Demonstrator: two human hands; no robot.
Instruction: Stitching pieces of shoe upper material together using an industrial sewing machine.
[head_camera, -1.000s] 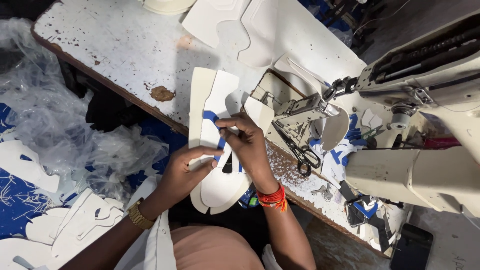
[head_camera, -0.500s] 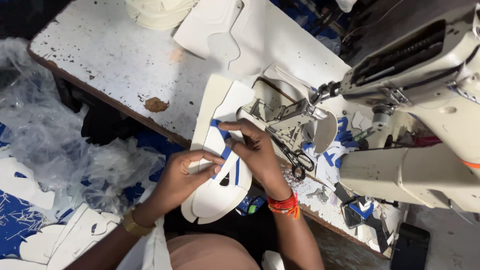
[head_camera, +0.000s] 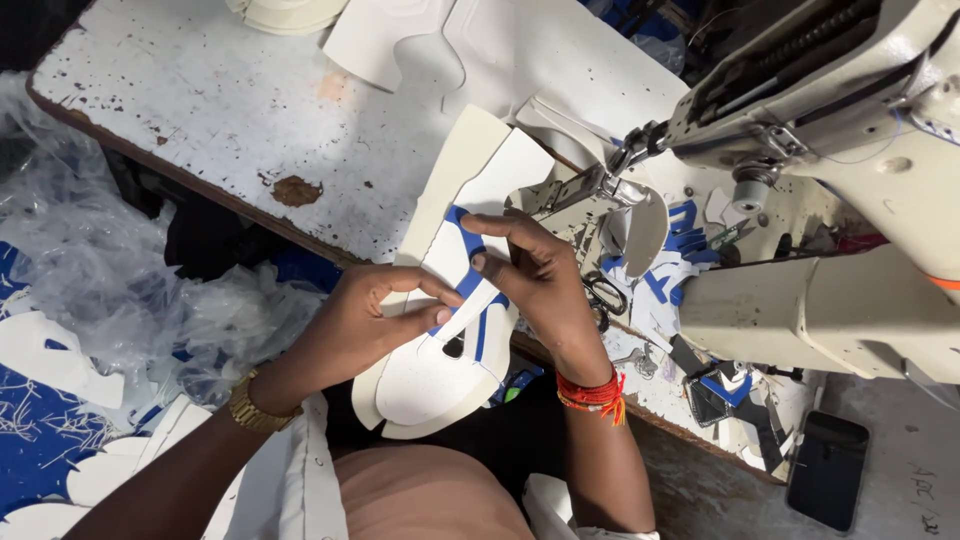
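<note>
A cream-white shoe upper panel (head_camera: 440, 375) with blue strips lies over the table's front edge, its far end pointing toward the sewing machine (head_camera: 800, 170). My left hand (head_camera: 365, 325) pinches the panel's left side between thumb and fingers. On the right side, my right hand (head_camera: 535, 280) grips it, fingertips pressing a blue strip (head_camera: 465, 240) onto the white piece. Red threads circle my right wrist; a gold watch sits on my left wrist.
The worn white table (head_camera: 200, 110) carries more white cut pieces (head_camera: 400, 40) at the back. Small scissors (head_camera: 603, 295) and blue scraps lie by the machine's base. Crumpled clear plastic (head_camera: 90, 280) and white offcuts lie lower left. A dark phone (head_camera: 825, 470) lies lower right.
The panel and both hands have shifted slightly toward the machine. My right fingers moved further up the blue strip; the camera view drifted a little.
</note>
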